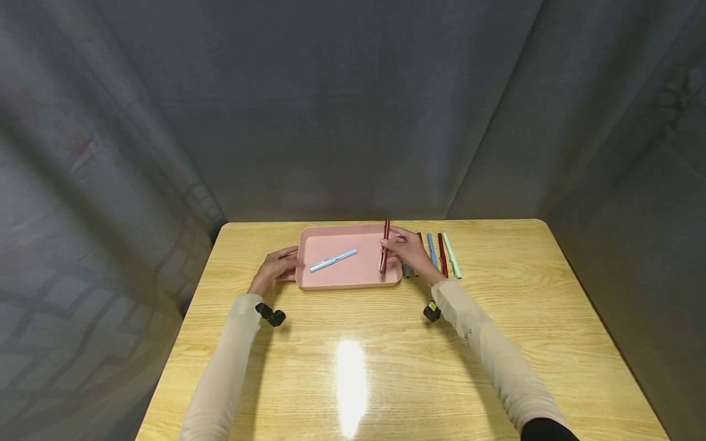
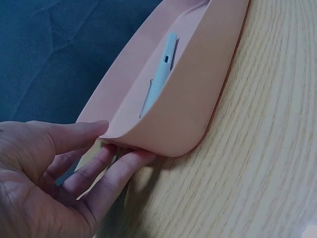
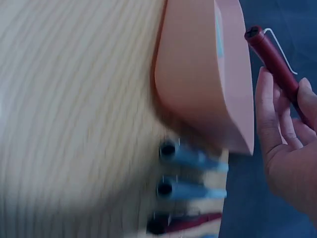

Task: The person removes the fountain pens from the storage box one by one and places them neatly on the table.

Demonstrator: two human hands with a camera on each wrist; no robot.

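Grey cloth is hung behind and beside a wooden table (image 1: 386, 367), and a pink tray (image 1: 353, 278) is set on the far half of that table, taken as the landmark for all that follows.

At the tray's left end the left hand (image 1: 276, 266) is laid, its forearm stretched forward in a pale sleeve. In the left wrist view the thumb is placed on the tray's rim and the fingers (image 2: 106, 173) are tucked, almost straight, under the rounded corner, so the tray is pinched lightly between them.

Over the tray's right end the right hand (image 1: 410, 251) is held, its forearm angled inward from the right. A dark red pen (image 1: 384, 248) is gripped between the thumb and the curled fingers, kept nearly upright, with its lower end down near the tray's floor and its upper end past the far rim. In the right wrist view the pen's end and wire clip are seen jutting beyond the fingertips.

One light blue pen (image 1: 333, 260) is seen lying slantwise inside the tray, left of centre.

Just right of the tray a row of pens (image 1: 441, 254) is laid on the table; at least five can be counted, though some are partly hidden by the right hand, so the exact number cannot be told
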